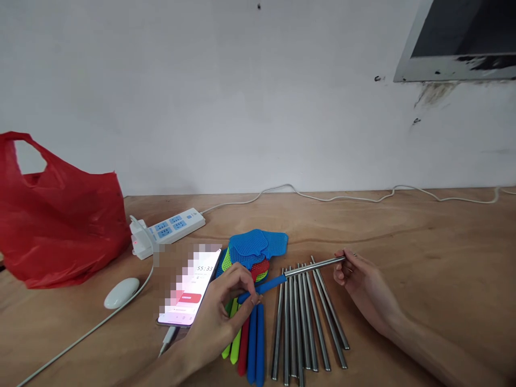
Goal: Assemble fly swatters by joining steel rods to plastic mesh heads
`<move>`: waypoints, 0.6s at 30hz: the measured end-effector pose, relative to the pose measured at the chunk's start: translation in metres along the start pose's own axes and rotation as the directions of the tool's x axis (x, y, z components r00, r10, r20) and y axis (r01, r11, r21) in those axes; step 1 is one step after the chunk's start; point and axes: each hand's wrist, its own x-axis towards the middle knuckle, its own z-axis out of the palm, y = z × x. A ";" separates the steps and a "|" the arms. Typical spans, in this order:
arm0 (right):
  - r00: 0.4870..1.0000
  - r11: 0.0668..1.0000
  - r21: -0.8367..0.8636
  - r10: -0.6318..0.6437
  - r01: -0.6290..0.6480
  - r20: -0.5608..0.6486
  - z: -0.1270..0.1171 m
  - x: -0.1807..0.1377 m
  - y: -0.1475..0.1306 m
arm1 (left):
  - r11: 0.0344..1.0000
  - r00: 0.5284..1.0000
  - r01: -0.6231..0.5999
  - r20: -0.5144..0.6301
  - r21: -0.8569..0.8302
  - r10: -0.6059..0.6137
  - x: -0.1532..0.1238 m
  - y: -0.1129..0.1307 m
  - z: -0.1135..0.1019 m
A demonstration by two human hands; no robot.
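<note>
My left hand (226, 309) is closed in a pinch on the end of a blue plastic handle (264, 286). That handle is joined to a steel rod (314, 265) held level above the table. My right hand (358, 279) is closed on the rod's far end. Below them lie several more steel rods (302, 322) side by side. Several loose plastic handles (250, 344), blue, red and green, lie left of the rods. A pile of blue, green and red mesh swatter heads (256, 247) sits behind my left hand.
A phone (193, 287) with a timer on its screen lies on the wooden table (423, 252), its cable leading off the front. A white power strip (169, 228), a white mouse (121, 293) and a red plastic bag (56, 215) are at the left. A white cable runs along the wall.
</note>
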 end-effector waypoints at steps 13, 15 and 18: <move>1.000 1.000 -0.025 0.017 -0.017 0.023 -0.002 0.000 0.002 | 0.999 0.999 -0.028 -0.029 -0.035 0.027 0.000 0.002 0.002; 1.000 0.999 -0.047 0.001 0.000 0.027 0.000 -0.001 0.000 | 0.999 0.999 -0.031 -0.028 -0.026 0.030 0.001 0.001 0.001; 0.998 0.997 -0.082 -0.006 0.012 0.069 0.004 -0.004 -0.002 | 0.999 0.999 -0.019 -0.026 -0.042 0.018 0.000 -0.001 0.000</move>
